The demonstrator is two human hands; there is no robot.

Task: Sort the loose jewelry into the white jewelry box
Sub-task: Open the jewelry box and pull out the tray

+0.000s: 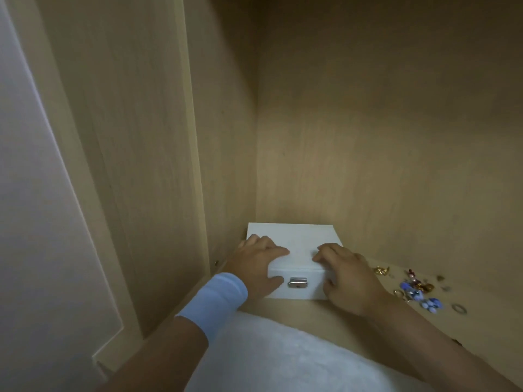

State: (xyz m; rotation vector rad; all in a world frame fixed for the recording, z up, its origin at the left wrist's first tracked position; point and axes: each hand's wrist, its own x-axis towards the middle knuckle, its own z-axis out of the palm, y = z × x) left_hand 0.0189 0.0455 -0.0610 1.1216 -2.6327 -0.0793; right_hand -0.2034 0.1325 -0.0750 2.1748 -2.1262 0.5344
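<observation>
I see the left grip and right grip clasping the closed white jewelry box; loose jewelry, perhaps earrings, lies just beside it.

Pale wooden cabinet, white fabric along its near edge.

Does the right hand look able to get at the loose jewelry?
Probably yes: the loose jewelry lies on the shelf beside the right hand, nothing between. The hand would first have to release the white jewelry box.
</observation>
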